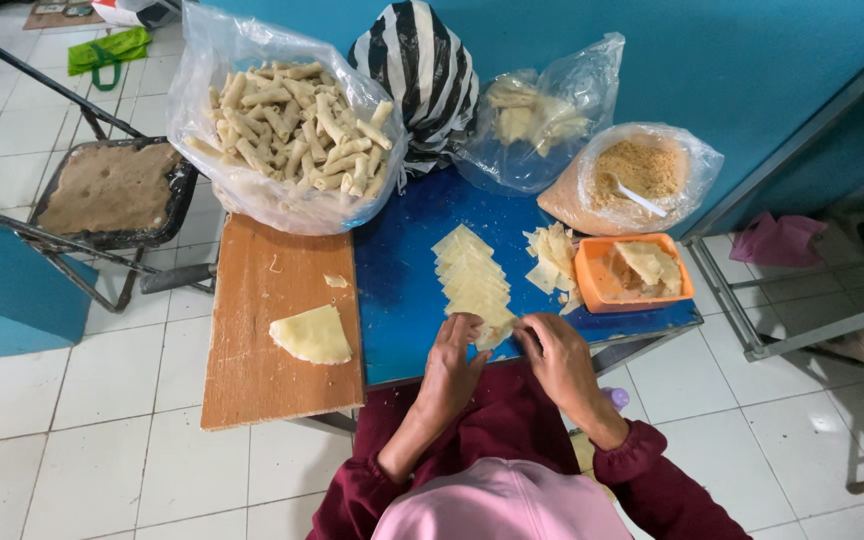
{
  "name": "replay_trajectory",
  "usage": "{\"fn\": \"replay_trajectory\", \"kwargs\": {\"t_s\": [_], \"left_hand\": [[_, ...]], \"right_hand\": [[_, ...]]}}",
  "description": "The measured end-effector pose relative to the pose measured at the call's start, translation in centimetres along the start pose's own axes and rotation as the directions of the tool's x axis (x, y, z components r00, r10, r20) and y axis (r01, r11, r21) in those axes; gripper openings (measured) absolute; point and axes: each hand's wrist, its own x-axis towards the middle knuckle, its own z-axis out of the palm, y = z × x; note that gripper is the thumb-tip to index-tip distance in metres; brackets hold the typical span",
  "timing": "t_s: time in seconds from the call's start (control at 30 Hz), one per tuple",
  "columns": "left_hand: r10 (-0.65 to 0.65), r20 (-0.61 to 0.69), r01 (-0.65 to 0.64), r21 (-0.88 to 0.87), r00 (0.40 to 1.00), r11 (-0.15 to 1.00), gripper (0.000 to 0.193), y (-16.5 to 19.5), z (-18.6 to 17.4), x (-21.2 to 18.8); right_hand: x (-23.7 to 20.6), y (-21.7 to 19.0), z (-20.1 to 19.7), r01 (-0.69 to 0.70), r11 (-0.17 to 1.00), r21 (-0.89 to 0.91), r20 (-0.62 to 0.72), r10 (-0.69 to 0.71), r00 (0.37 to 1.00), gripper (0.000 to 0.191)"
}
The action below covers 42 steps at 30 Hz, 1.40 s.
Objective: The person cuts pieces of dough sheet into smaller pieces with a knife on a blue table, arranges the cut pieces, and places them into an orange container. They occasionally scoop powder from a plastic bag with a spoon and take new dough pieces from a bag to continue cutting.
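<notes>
My left hand (455,362) and right hand (559,358) side by side, fingertips pressed on near end of row of thin pastry squares (472,280) on blue table (402,290); grip not closed, nothing lifted. Sheet under fingers mostly covered, edges unclear. My cap blocks lap. Striped bag (422,60): contents hidden. Big clear bag (282,120): rolled sticks. Smaller clear bag (542,115): pale pieces, blurry. Bag of crumbs (632,175) with white spoon. Orange tub (632,272): folded sheets. Dark tray (112,190) on chair: brown paste.
</notes>
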Motion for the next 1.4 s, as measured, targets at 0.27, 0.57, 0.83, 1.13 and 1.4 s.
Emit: {"fn": "replay_trajectory", "kwargs": {"t_s": [0.27,0.57,0.83,1.13,1.4], "left_hand": [[0.099,-0.014,-0.098,0.045,0.995,0.994,0.044,0.0,0.0,0.1],[0.143,0.046,-0.146,0.091,0.989,0.985,0.046,1.0,-0.5,0.2],[0.151,0.039,-0.153,0.079,0.988,0.985,0.041,0.6,-0.5,0.2],[0.242,0.020,-0.242,0.156,0.970,0.958,0.016,-0.6,-0.2,1.0],[0.265,0.021,-0.261,0.264,0.964,0.929,0.008,-1.3,-0.3,2.7]], "right_hand": [[0.0,-0.9,0.1,0.090,0.984,0.154,0.029,-0.095,0.995,0.036],[-0.2,-0.5,-0.1,0.067,0.980,0.185,0.114,-0.089,0.989,0.054],[-0.4,0.6,0.3,0.211,0.976,0.059,0.117,-0.217,0.969,0.058],[1.6,1.1,1.2,0.053,0.988,0.146,0.169,-0.078,0.983,0.034],[2.4,1.1,1.8,0.138,0.982,0.133,0.133,-0.155,0.979,0.011]]}}
